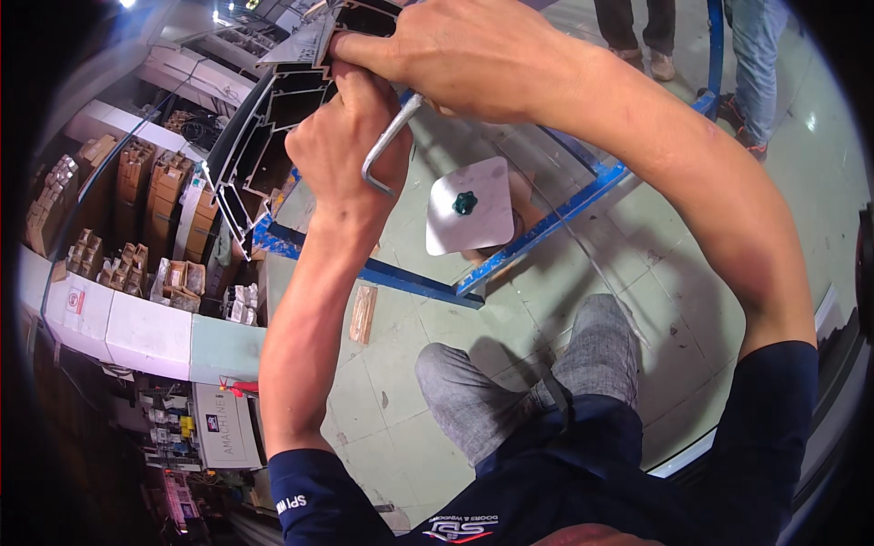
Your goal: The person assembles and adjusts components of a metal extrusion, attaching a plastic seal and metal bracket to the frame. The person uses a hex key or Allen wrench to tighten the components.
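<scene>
Hands (350, 136) together at metal profiles (289, 84)

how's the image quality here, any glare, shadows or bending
Head view: the white shelf front bows near the blackened rim; lamps at upper left blow out; the pale floor shows dark shadows around the grey-trousered legs and a bright reflection at upper right; the bent metal rod looks fairly sharp.

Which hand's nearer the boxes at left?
Left. The left hand is to the right of the boxes; the right hand is farther right, higher in view.
</scene>
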### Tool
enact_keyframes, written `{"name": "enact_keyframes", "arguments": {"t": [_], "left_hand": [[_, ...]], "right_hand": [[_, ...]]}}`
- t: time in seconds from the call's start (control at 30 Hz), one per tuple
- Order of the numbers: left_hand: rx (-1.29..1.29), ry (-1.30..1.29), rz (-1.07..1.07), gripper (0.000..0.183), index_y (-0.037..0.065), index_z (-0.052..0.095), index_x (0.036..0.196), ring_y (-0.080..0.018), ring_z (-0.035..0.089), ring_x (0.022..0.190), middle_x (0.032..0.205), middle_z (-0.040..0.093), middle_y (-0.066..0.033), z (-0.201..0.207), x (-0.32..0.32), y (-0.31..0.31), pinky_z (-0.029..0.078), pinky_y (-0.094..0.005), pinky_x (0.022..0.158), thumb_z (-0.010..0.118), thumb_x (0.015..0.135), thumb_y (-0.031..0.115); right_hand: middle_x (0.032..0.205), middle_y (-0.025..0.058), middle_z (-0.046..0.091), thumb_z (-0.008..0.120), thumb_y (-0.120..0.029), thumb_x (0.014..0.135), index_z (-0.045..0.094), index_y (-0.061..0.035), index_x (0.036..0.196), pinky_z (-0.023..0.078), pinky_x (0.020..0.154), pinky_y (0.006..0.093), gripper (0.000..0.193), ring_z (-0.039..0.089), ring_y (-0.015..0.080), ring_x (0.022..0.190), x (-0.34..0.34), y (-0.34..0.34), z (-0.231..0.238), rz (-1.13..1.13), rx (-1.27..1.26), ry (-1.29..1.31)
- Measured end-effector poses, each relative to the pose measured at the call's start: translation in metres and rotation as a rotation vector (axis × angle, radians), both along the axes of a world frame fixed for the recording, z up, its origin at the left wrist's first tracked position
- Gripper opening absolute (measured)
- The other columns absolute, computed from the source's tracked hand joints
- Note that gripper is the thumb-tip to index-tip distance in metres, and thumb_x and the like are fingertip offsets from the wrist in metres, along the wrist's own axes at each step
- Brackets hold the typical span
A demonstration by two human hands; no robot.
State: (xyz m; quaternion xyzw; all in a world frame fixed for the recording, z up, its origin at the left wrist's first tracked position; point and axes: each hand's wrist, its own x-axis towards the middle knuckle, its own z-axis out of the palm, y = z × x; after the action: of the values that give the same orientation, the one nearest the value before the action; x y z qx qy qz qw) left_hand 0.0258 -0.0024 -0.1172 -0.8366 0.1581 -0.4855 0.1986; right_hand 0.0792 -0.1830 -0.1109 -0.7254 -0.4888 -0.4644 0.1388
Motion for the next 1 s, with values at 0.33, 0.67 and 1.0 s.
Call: {"name": "enact_keyframes", "arguments": {"t": [0.33,0.67,1.0], "left_hand": [[0.023,0.034,0.048,0.021,0.003,0.052,0.099,-0.0329,0.066,0.053,0.063,0.064,-0.0093,0.003,-0.015,-0.003,0.048,-0.0426,0.048,0.063,0.085,0.013],[-0.389,0.207,-0.384,0.037,0.006,0.069,0.116,-0.0149,0.071,0.065,0.072,0.070,-0.0039,-0.002,-0.053,0.015,0.054,-0.0271,0.060,0.083,0.081,0.004],[-1.229,0.565,-0.754,0.030,-0.004,0.069,0.125,-0.0138,0.068,0.091,0.097,0.074,-0.0087,-0.069,-0.083,-0.018,0.056,-0.0260,0.080,0.068,0.102,0.015]], "right_hand": [[0.077,0.0114,0.073,0.065,-0.010,0.085,0.063,-0.0115,0.114,0.058,0.065,0.0434,0.029,0.075,0.0318,0.078,-0.003,0.002,-0.007,-0.024,0.077,-0.011],[0.076,0.0124,0.073,0.065,-0.008,0.083,0.061,-0.0099,0.110,0.058,0.058,0.0438,0.027,0.075,0.0324,0.073,-0.001,0.002,-0.007,-0.044,0.091,-0.076],[0.074,0.0186,0.070,0.073,-0.007,0.079,0.058,-0.0017,0.104,0.057,0.060,0.0496,0.029,0.073,0.0409,0.072,-0.050,0.004,-0.065,-0.062,0.326,0.356]]}}
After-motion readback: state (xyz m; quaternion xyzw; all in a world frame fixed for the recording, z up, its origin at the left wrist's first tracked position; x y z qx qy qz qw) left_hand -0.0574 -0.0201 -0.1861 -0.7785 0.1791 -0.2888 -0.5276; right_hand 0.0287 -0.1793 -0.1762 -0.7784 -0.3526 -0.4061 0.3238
